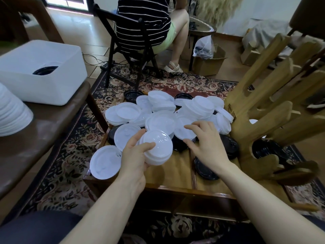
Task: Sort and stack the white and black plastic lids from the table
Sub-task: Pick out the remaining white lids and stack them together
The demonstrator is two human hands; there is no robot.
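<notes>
Beside black lids (45, 70) in the white bin (42, 81), left fingers (147, 146) grip a white stack (157, 148).

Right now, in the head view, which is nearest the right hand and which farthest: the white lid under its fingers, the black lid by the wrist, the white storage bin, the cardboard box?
1. White lid, just under the right hand.
2. Black lid, on the table near the wrist.
3. Cardboard box, on the floor far beyond the table.
4. White storage bin, far left on the bench.

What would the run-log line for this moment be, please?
left hand: grips white lid stack | right hand: open, reaching over lid pile | black lids: on table, unsorted
</notes>
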